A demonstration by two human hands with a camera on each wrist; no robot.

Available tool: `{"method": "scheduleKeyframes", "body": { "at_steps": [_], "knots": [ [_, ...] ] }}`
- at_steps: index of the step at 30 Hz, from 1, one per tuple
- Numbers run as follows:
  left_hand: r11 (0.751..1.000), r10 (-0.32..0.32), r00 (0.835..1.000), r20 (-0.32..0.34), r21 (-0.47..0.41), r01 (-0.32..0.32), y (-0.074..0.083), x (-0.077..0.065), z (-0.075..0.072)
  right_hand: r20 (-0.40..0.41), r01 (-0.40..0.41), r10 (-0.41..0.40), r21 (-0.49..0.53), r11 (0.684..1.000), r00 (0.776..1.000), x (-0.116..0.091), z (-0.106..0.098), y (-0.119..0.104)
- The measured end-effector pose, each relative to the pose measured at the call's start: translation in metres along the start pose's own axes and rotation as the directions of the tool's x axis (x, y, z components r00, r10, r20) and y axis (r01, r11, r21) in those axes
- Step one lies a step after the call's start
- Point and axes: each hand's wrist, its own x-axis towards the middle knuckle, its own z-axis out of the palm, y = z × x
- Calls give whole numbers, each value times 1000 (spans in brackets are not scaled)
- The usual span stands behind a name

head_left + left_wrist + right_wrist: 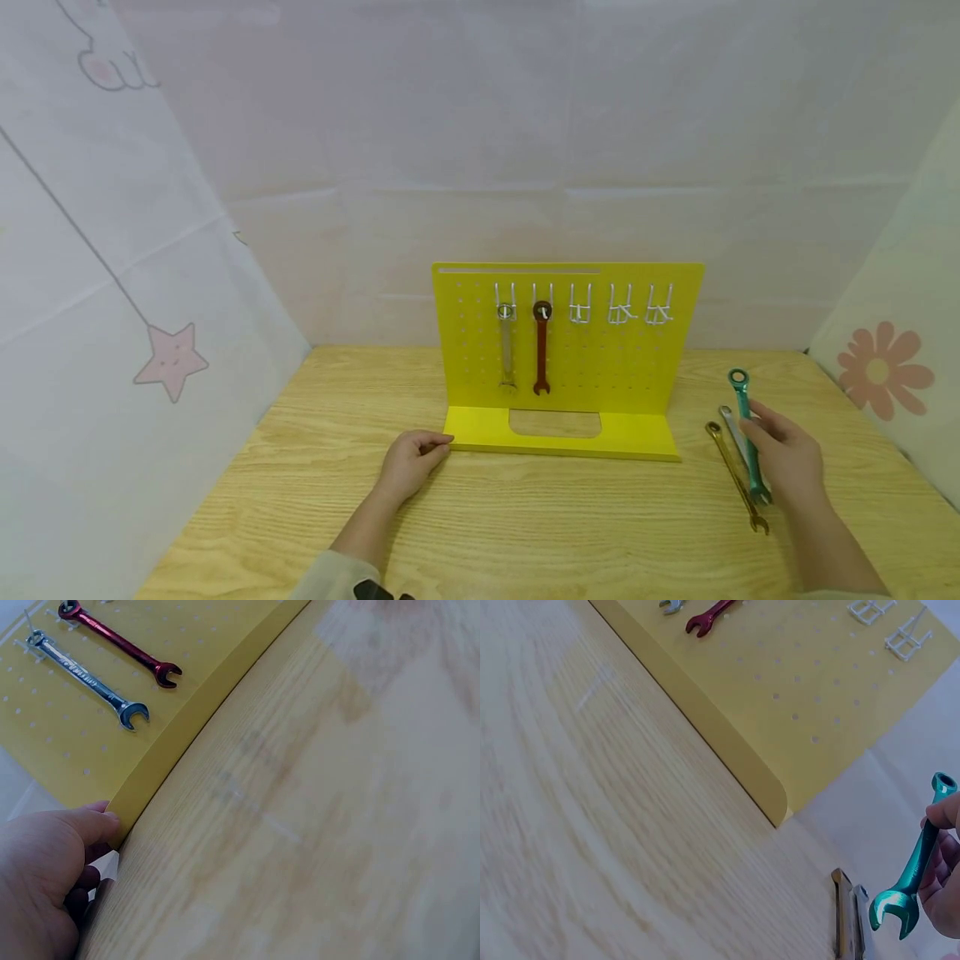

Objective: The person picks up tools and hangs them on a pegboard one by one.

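In the head view my right hand holds a green combination wrench, ring end up, pinched between thumb and fingers. Its open end points down in the right wrist view. Beside it a gold wrench and a silver wrench lie on the table. My left hand pinches the front left corner of the yellow pegboard stand between thumb and fingers. On the board's hooks hang a silver wrench at left and a red wrench next to it.
To the right of the red wrench, three white wire hooks carry nothing. The wooden table extends in front of the stand. Pale cloth walls with printed figures enclose the table at the back and sides.
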Motion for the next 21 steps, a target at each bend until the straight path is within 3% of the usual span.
{"method": "scheduleKeyframes", "body": {
  "at_steps": [12, 21],
  "knots": [
    [1000, 1, 1000, -1, -12, -1, 0, 1, 0, -20, 48, -46, 77, 996, 999, -5, 19, -20],
    [1000, -1, 1000, -2, -13, 1, 0, 0, 0, 15, 110, -114, 185, 977, 993, -6, 28, -28]
  ]
}}
